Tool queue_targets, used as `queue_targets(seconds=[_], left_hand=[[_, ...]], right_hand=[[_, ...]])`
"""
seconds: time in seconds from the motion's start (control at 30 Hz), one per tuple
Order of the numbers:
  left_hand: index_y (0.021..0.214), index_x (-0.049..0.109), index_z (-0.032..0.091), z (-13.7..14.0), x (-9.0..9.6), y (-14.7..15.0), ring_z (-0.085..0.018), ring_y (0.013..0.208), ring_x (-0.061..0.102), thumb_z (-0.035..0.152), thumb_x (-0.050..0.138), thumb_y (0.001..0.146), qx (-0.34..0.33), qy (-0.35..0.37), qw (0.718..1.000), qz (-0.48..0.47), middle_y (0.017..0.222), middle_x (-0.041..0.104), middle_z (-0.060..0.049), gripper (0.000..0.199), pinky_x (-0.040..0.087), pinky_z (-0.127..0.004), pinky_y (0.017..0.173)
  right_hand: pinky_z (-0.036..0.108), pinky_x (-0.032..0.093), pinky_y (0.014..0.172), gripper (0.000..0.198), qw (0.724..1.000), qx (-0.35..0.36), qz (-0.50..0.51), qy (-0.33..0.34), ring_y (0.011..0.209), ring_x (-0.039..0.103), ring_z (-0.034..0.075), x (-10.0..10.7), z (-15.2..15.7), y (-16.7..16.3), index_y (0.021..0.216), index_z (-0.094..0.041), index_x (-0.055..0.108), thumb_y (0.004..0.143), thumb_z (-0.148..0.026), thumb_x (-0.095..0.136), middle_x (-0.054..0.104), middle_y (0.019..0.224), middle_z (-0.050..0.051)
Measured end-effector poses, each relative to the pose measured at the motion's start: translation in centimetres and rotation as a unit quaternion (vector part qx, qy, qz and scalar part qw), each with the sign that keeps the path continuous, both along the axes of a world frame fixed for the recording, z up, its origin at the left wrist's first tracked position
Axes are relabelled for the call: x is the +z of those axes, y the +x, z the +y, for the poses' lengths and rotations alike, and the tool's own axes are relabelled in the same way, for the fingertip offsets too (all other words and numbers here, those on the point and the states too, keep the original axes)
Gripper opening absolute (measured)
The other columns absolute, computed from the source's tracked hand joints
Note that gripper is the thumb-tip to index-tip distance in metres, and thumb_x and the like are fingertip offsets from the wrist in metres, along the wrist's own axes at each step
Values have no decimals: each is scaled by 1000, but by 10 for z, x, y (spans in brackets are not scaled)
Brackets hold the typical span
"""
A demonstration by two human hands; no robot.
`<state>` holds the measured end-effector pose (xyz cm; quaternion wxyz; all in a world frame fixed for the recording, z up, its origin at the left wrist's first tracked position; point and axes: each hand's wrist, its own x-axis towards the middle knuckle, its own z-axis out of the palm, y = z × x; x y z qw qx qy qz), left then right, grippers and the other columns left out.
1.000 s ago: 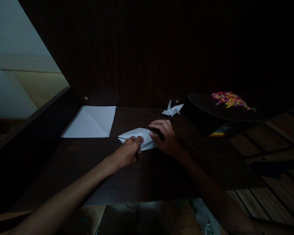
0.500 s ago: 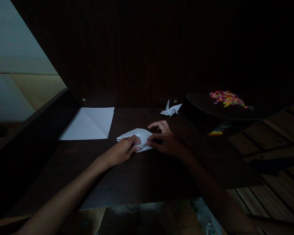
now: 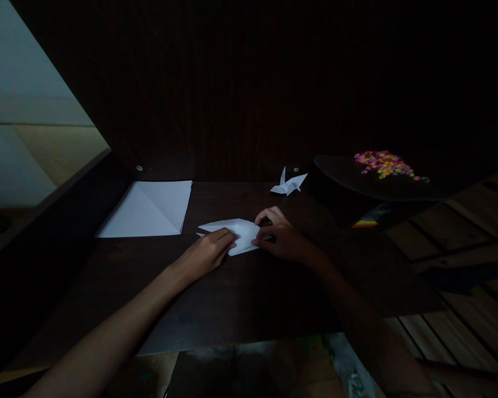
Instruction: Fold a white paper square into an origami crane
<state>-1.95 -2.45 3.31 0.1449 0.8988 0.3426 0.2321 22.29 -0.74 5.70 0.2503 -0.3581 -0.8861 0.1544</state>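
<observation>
A partly folded sheet of white paper lies on the dark wooden tabletop, its split, pointed end toward the left. My left hand pinches its near left part between thumb and fingers. At the paper's right end, my right hand grips the edge with thumb and forefinger, the other fingers curled behind. Both hands hide parts of the folds. Beyond my right hand stands a white origami crane.
White paper sheets with crease lines lie at the left by a raised side panel. On a dark curved shelf at the right sits a heap of small colourful pieces. A tall dark panel closes off the back.
The paper's near flap now lies flatter, and its left end shows two separate points. My left fingers have drawn together on it, while my right hand has shifted slightly over the right end.
</observation>
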Motion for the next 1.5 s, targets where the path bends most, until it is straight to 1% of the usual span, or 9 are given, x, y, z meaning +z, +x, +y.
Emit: queue_targets(seconds=[0.23, 0.4, 0.63, 0.77, 0.97, 1.1, 1.17, 1.33, 1.5], left_hand=[[112, 61, 17, 1, -4, -1, -22, 100, 54, 18, 43, 96, -22, 109, 992, 60, 103, 60, -11, 25, 51, -35, 84], [100, 65, 15, -1, 0, 0, -22, 92, 52, 20, 42, 96, -21, 152, 982, 112, 95, 63, -11, 24, 45, -38, 82], [98, 67, 19, -4, 5, 2, -24, 94, 52, 24, 42, 97, 11, 203, 968, 145, 92, 69, -8, 25, 34, -45, 87], [95, 67, 20, -5, 5, 2, -25, 97, 52, 26, 44, 96, 21, 197, 969, 146, 94, 69, -8, 24, 32, -48, 91], [97, 66, 17, -6, 3, 4, -25, 98, 54, 22, 43, 96, 9, 199, 966, 167, 96, 68, -10, 23, 40, -46, 89], [112, 61, 12, -5, -6, 8, -25, 107, 54, 15, 44, 93, -47, 193, 971, 130, 117, 63, -13, 25, 47, -40, 90], [115, 59, 10, -5, -10, 10, -25, 111, 53, 13, 46, 91, -50, 188, 975, 110, 121, 61, -14, 27, 48, -39, 93], [120, 57, 9, -5, -12, 15, -25, 108, 56, 13, 49, 90, -33, 148, 983, 104, 115, 63, -13, 32, 48, -40, 97], [117, 59, 12, -6, -11, 22, -23, 100, 58, 20, 41, 96, -7, 118, 990, 81, 105, 63, -11, 28, 51, -38, 89]], right_hand=[[43, 45, 86, 15, 1000, 3, -29, -2, 104, 46, 24, -4, 2, 0, 67, -19, 69, 80, -27, 71, 56, 108, 7], [41, 45, 85, 15, 999, 10, -45, -10, 103, 47, 23, -7, 2, -1, 68, -19, 69, 81, -27, 70, 55, 108, 7], [37, 44, 79, 18, 998, 1, -60, -6, 94, 46, 21, -10, 1, -4, 67, -17, 67, 80, -29, 71, 53, 101, 7], [36, 43, 79, 20, 997, -22, -68, -22, 91, 46, 20, -11, 1, -5, 67, -17, 66, 80, -31, 71, 53, 94, 6], [33, 42, 78, 18, 996, -34, -72, -48, 90, 48, 19, -13, 1, -6, 70, -17, 65, 80, -30, 72, 54, 93, 5], [33, 42, 77, 18, 996, -25, -70, -50, 90, 49, 19, -14, 2, -4, 74, -17, 66, 81, -33, 71, 54, 92, 5], [33, 42, 78, 19, 996, -26, -73, -53, 91, 49, 19, -14, 3, -3, 74, -17, 67, 82, -34, 70, 55, 93, 6], [34, 42, 78, 16, 993, -50, -76, -72, 89, 50, 19, -15, 4, -3, 73, -17, 66, 82, -30, 70, 54, 90, 5], [34, 41, 79, 16, 992, -61, -74, -84, 88, 49, 19, -17, 4, -3, 73, -18, 65, 81, -31, 71, 53, 88, 4]])
